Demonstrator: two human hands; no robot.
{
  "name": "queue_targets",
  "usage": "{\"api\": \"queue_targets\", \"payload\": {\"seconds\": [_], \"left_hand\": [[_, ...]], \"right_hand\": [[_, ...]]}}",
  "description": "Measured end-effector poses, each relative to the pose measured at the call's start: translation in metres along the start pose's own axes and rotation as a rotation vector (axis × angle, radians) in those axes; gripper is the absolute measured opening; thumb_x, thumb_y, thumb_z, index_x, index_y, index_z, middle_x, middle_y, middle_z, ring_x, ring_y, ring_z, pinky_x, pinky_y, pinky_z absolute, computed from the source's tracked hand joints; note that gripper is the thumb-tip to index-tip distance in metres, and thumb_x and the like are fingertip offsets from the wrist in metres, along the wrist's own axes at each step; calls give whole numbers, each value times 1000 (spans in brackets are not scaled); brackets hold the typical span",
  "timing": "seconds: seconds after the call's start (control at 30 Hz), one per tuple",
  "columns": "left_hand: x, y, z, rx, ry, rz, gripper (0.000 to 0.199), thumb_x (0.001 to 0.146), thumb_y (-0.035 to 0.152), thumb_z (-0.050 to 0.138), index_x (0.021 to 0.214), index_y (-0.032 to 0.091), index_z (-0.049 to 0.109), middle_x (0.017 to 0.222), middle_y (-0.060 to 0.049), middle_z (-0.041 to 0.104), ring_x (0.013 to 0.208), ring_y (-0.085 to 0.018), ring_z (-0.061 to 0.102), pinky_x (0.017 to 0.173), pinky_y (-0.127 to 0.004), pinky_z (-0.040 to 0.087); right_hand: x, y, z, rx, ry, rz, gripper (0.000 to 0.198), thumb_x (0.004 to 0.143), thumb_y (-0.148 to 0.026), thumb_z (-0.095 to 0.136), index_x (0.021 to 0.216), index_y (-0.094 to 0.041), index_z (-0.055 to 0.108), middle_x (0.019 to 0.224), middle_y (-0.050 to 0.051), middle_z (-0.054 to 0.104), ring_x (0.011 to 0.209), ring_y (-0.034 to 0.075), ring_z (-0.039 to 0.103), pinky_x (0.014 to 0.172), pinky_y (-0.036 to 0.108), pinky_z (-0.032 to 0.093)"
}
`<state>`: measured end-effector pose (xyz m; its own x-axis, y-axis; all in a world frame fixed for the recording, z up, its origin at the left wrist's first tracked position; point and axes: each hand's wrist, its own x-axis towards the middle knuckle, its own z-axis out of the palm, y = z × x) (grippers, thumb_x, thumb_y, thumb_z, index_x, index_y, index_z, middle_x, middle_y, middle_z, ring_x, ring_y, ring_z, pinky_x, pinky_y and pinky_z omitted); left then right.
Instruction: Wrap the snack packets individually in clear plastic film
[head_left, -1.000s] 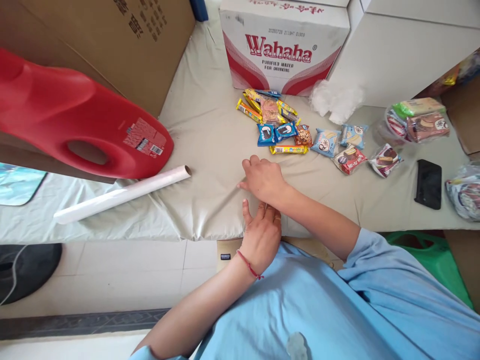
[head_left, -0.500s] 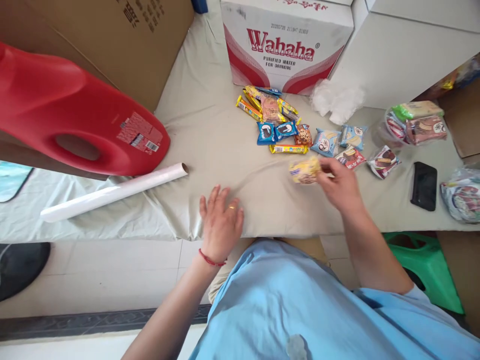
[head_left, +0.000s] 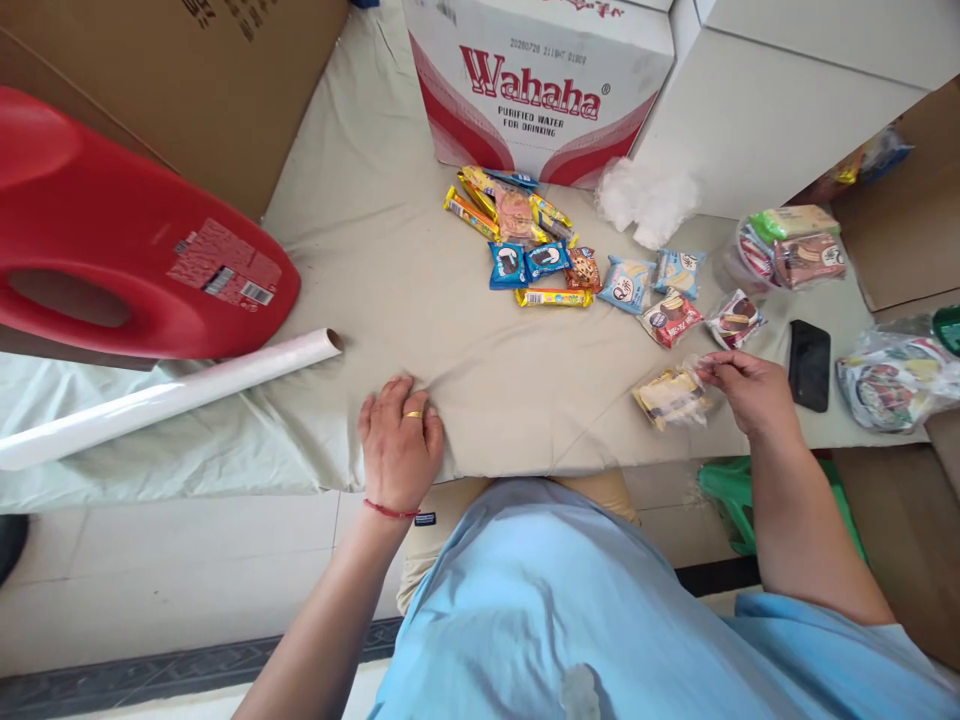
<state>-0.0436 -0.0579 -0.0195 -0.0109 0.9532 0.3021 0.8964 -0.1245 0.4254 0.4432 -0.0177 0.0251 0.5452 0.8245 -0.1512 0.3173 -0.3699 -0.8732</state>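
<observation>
My right hand [head_left: 752, 392] pinches the edge of a yellow packaged snack [head_left: 671, 397] in a clear wrapper, low over the front right of the table. My left hand [head_left: 400, 437] lies palm down at the table's front edge, fingers spread and holding nothing. Beyond the held packet lie a red snack packet [head_left: 671, 318], a brown-and-white one [head_left: 735, 319] and two light-blue ones, one of them [head_left: 628, 284] nearest the pile. Farther left are two dark-blue packets [head_left: 508, 266], a brown cookie packet [head_left: 583, 268], a yellow stick packet [head_left: 553, 298] and a heap of yellow stick snacks [head_left: 470, 212].
A Wahaha carton [head_left: 540, 110] stands at the back. To the left are a red jug [head_left: 135, 240] and a white roll [head_left: 172, 400]. Rightward sit a clear tub [head_left: 739, 262] of snacks, a black phone [head_left: 810, 365] and a plastic bag [head_left: 892, 378]. A green stool [head_left: 731, 500] is below.
My right hand has carried the yellow snack rightward and nearer the table's front edge. The left hand stays flat on the table. The whole view has shifted slightly.
</observation>
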Motion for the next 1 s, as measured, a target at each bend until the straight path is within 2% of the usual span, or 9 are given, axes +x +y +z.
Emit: {"api": "queue_targets", "payload": {"seconds": [0.1,0.17,0.3,0.4,0.5,0.63,0.77,0.87,1.0], "left_hand": [[-6,8,-3,-49,105,53,18,94,20,57,103,20,72,128,-16,71,142,-35,56,116,-57,45],[-8,28,-2,-123,103,187,20,93,16,56,103,21,72,121,-14,74,135,-31,61,111,-52,49],[-3,97,23,-329,-211,734,33,99,14,49,119,23,73,124,-10,78,133,-21,63,108,-40,48],[12,152,57,-349,-357,966,37,107,19,42,130,20,71,140,-10,73,140,-19,59,111,-39,43],[28,191,85,-330,-417,990,43,110,20,35,141,23,65,154,-8,63,145,-18,54,111,-40,39],[42,215,103,-307,-444,985,47,110,19,33,150,23,58,160,-9,57,142,-20,54,100,-42,41],[47,222,113,-287,-470,971,45,110,18,37,147,24,61,156,-11,61,137,-21,56,90,-40,40],[47,222,118,-304,-463,972,44,109,19,39,146,26,61,154,-10,62,137,-21,56,89,-39,39],[43,221,119,-299,-461,974,44,111,19,34,145,24,62,154,-9,63,138,-21,55,85,-39,38]], "right_hand": [[-21,-9,5,-182,5,-150,19,80,-31,68,92,-22,79,101,6,77,76,19,74,76,34,59],[-31,-18,4,-269,22,-211,22,84,-33,65,98,-24,80,100,5,77,73,19,72,72,33,57],[-33,-27,-3,-329,32,-271,28,87,-35,64,109,-24,79,87,4,74,71,19,65,69,32,51],[-27,-23,-6,-293,45,-271,31,86,-37,64,110,-23,77,88,3,73,73,18,62,70,31,49],[-19,-15,-9,-217,61,-238,31,83,-37,64,107,-22,77,86,2,72,76,18,62,74,31,50],[-11,-6,-12,-56,15,-131,25,81,-42,68,96,-23,75,80,0,67,73,16,59,72,29,50],[-8,-2,-12,17,-105,5,42,84,-64,69,84,-22,70,74,0,63,65,14,55,61,28,48],[-5,0,-10,23,-257,93,47,69,-63,85,83,-20,72,77,1,68,68,15,59,64,30,51],[-4,-4,-11,87,-110,-35,43,63,-54,89,88,-21,74,88,3,73,80,19,66,78,34,56]]}}
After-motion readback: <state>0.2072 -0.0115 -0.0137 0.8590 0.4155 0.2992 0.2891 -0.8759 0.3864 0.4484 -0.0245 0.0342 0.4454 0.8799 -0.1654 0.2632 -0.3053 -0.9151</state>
